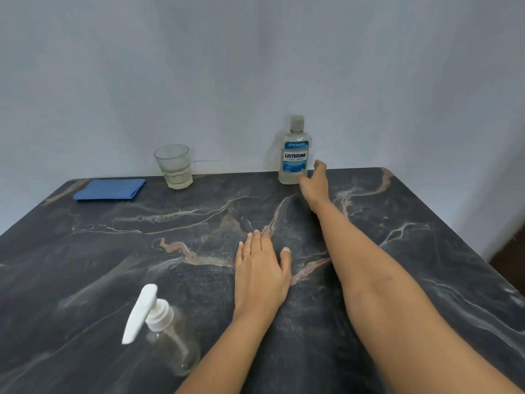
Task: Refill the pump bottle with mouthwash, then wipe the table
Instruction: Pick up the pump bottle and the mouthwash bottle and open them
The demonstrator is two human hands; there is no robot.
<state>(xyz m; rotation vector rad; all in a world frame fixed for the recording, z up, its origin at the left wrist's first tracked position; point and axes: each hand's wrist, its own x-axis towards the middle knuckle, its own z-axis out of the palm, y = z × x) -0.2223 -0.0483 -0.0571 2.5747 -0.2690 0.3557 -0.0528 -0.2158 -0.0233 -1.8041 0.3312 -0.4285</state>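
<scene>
A clear mouthwash bottle [295,150] with a blue label and its cap on stands upright at the table's far edge. My right hand [314,184] is stretched out beside its base, fingers apart, right by the bottle but not closed on it. A clear pump bottle [167,335] with a white pump head stands near the front left and looks empty. To its right, my left hand [261,273] lies flat on the dark marble table [426,251], fingers spread, a ring on one finger. A folded blue cloth [110,189] lies at the far left.
A clear glass [174,166] with a little liquid in it stands at the far edge between the cloth and the mouthwash bottle. A pale wall rises right behind the table. The table's right edge drops off to a dark floor.
</scene>
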